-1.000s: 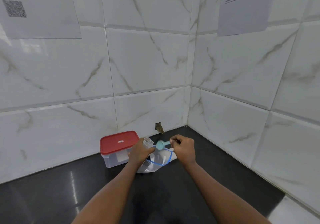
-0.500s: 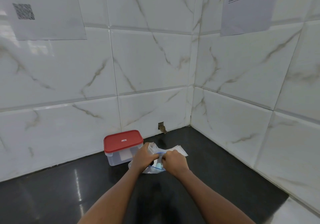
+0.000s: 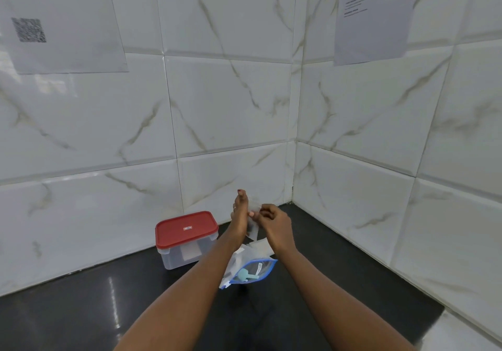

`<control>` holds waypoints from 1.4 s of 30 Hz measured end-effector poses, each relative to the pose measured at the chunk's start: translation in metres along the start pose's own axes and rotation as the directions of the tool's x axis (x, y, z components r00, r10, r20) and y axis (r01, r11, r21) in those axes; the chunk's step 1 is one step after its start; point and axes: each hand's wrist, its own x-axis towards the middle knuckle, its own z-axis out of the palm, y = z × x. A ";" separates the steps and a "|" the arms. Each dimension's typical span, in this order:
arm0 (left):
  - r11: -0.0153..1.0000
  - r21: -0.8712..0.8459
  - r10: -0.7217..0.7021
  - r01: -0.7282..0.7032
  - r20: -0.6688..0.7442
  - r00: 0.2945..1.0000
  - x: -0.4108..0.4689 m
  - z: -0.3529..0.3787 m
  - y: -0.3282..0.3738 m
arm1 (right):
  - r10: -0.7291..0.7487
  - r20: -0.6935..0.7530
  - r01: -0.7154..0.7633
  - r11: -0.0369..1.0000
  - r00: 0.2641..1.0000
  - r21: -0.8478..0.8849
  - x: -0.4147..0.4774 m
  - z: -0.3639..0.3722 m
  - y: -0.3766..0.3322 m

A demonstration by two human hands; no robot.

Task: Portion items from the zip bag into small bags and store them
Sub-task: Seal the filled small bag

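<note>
A small clear bag (image 3: 253,228) with a little dark content hangs in the air between my two hands, above the counter. My left hand (image 3: 239,215) holds its left edge, one finger pointing straight up. My right hand (image 3: 273,221) pinches the bag's top edge with curled fingers. Below them the blue-rimmed zip bag (image 3: 251,269) lies open on the black counter (image 3: 81,310), with a teal scoop (image 3: 244,274) resting inside it. A few empty small bags (image 3: 260,247) lie just behind the zip bag.
A clear plastic box with a red lid (image 3: 187,228) stands shut to the left of my hands, near the wall. White marble tiles close off the corner behind and to the right. Two paper sheets (image 3: 372,16) hang on the walls.
The teal scoop left my right hand and now lies in the zip bag. Both hands rose from the zip bag and now hold a small bag between them.
</note>
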 end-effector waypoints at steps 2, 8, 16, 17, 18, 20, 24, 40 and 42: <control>0.997 -0.058 0.042 -0.043 -0.023 0.999 -0.017 0.015 0.019 | -0.001 -0.111 0.000 1.000 0.994 -0.004 0.005 -0.003 -0.004; 0.985 -0.040 0.166 -0.170 -0.096 0.981 -0.025 0.028 0.024 | 0.028 -0.267 -0.028 1.000 0.963 0.002 0.012 -0.017 -0.004; 0.976 -0.024 0.210 -0.215 -0.132 0.969 -0.027 0.027 0.013 | 0.075 -0.291 -0.046 0.993 0.954 0.105 0.009 -0.042 0.001; 0.976 -0.013 0.215 -0.218 -0.134 0.967 -0.029 0.029 0.013 | 0.080 -0.295 -0.050 0.993 0.952 0.106 0.008 -0.043 0.002; 0.975 -0.006 0.220 -0.223 -0.139 0.965 -0.030 0.031 0.012 | 0.087 -0.297 -0.057 0.992 0.951 0.111 0.007 -0.045 0.002; 0.973 0.021 0.230 -0.230 -0.133 0.964 -0.032 0.035 0.011 | 0.108 -0.287 -0.072 0.988 0.952 0.134 0.006 -0.046 0.004; 0.970 0.098 0.235 -0.223 -0.138 0.962 -0.034 0.043 0.008 | 0.136 -0.310 -0.100 0.987 0.941 0.128 0.004 -0.047 0.004; 0.994 -0.074 0.081 -0.080 0.010 0.997 -0.044 0.053 0.011 | 0.124 -0.209 -0.060 0.955 0.970 0.291 -0.015 -0.055 -0.004; 0.999 -0.024 0.040 -0.040 0.007 0.999 -0.043 0.054 0.010 | 0.143 -0.182 -0.090 0.959 0.973 0.268 -0.015 -0.054 -0.003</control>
